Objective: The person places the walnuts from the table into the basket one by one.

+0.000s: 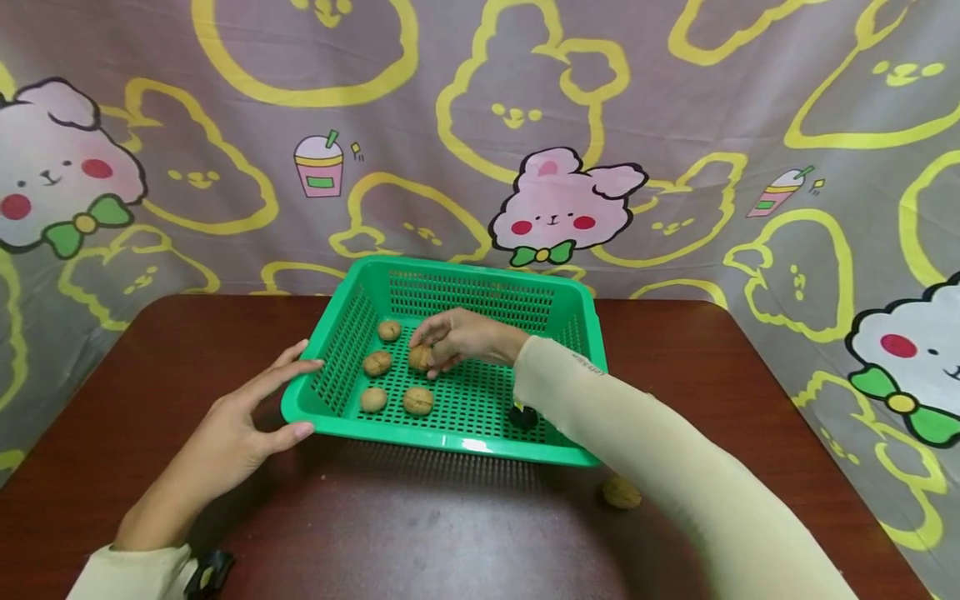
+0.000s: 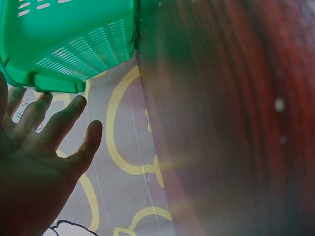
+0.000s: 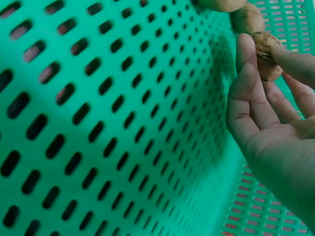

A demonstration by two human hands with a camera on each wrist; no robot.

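Note:
Inside the green plastic basket (image 1: 465,442), my right hand (image 1: 468,337) pinches a walnut (image 1: 420,358) between thumb and fingers. The right wrist view shows that walnut (image 3: 267,56) held at the fingertips, close to the perforated basket floor. Several other walnuts lie in the left part of the basket, among them a walnut (image 1: 417,401) near the front and a walnut (image 1: 389,331) at the back. My left hand (image 1: 240,417) touches the basket's left rim, fingers spread and fairly straight. In the left wrist view the fingertips of the left hand (image 2: 44,132) meet the rim's outer edge.
One walnut (image 1: 622,492) lies on the dark red-brown table (image 1: 420,533), outside the basket at the front right, beside my right sleeve (image 1: 675,467). A cloth (image 1: 420,142) printed with cartoon bunnies hangs behind the table and along its sides.

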